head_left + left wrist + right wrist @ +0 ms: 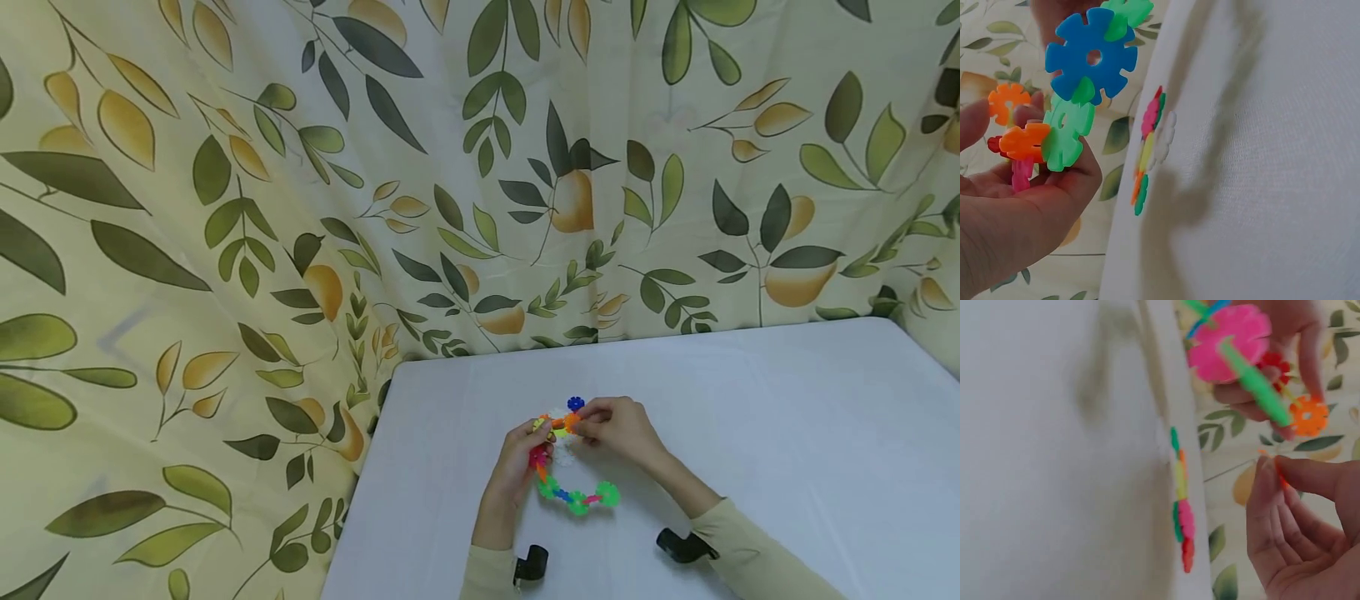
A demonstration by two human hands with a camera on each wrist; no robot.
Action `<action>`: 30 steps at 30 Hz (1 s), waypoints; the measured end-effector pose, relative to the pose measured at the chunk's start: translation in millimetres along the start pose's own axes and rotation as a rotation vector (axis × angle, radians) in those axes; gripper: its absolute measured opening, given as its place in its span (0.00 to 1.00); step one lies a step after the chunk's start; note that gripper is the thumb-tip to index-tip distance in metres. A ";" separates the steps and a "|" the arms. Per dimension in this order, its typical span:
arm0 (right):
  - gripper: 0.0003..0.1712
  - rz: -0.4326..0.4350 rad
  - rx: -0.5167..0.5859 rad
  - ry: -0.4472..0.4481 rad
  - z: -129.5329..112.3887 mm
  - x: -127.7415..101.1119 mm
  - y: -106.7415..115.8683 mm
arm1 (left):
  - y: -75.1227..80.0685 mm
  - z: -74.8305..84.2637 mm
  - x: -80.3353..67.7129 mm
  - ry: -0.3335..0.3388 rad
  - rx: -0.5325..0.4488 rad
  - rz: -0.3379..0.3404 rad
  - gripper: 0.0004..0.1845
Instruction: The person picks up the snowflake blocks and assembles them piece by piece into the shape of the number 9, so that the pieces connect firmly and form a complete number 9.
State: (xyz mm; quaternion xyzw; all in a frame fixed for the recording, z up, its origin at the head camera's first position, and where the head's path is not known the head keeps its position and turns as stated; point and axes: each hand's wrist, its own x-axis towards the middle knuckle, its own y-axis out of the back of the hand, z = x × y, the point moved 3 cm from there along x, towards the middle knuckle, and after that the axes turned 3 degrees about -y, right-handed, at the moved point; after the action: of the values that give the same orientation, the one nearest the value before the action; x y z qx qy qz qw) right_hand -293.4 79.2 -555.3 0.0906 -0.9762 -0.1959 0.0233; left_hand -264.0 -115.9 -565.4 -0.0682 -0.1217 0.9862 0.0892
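Observation:
My left hand (512, 467) grips a chain of slotted, flower-shaped plastic discs. From its fingers the chain curves down and right in the head view, through green discs (577, 502) and a blue disc (1094, 59) to a green end disc (608, 494). An orange disc (1309, 415) on the chain stands out by the left fingertips. My right hand (622, 429) pinches an orange disc (1282, 472) between thumb and forefinger, mostly hidden by the fingertips. Both hands are close together above the table.
Several loose discs in pink, yellow, green and white (1163, 137) lie on the white table (787, 458) beyond the hands. A blue disc (575, 403) shows beside the right fingertips. A leaf-patterned curtain (450, 167) hangs behind and left of the table.

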 end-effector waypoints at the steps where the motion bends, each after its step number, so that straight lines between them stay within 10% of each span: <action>1: 0.08 0.005 0.042 -0.003 -2.5 -1.0 2.5 | -0.5 0.1 0.4 -0.002 0.005 -0.001 0.15; 10: 0.14 0.016 0.217 0.026 -20.9 -11.1 15.0 | -4.2 1.6 2.5 0.009 0.040 0.015 0.19; 30: 0.05 0.070 0.241 0.033 -17.7 -21.0 1.8 | -5.9 -4.5 -2.5 -0.020 0.060 0.036 0.13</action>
State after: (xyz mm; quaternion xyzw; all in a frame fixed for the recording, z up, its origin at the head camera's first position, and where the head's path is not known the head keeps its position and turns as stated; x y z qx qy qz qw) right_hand -271.6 78.0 -538.5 0.0618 -0.9947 -0.0749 0.0353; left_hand -259.9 -109.7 -567.9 -0.0579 -0.0916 0.9915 0.0724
